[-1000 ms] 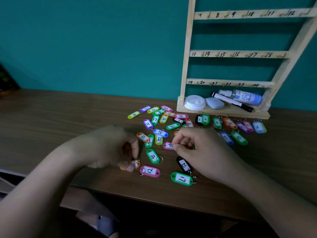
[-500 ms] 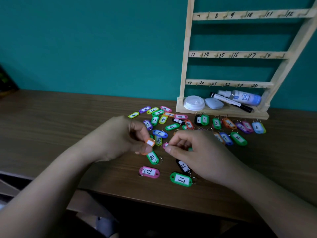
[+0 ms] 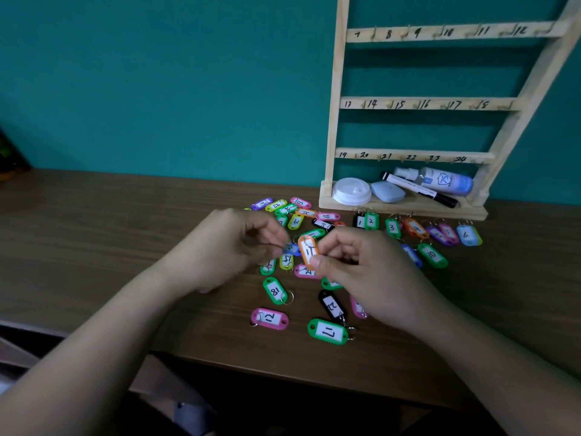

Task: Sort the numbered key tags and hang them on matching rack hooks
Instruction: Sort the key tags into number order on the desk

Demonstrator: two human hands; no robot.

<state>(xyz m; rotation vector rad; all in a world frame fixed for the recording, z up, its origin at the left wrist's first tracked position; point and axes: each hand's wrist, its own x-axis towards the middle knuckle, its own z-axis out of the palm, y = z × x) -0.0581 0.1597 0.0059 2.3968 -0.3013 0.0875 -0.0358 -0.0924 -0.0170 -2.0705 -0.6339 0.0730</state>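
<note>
Orange tag 11 (image 3: pixel 308 250): face up, near side of key rack (image 3: pixel 427 103) (probably for reading).
Right hand (image 3: pixel 361 272): pinches its end.
Left hand (image 3: pixel 232 247): curled alongside, grip unclear.

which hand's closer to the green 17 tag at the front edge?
Right. The right hand, pinching an orange tag, is just behind the green 17 tag; the left hand sits farther off, back and to its left.

1. An orange tag (image 3: pixel 308 250), white-labelled, is seen mid-frame.
2. A green tag (image 3: pixel 328 332), a pink tag (image 3: pixel 269 318) and a black tag (image 3: pixel 331 305) are seen lower centre.
3. The wall (image 3: pixel 157 89) is painted teal.
4. The table (image 3: pixel 94 231) is grained brown; the rack (image 3: pixel 336 89), pale wood.
</note>
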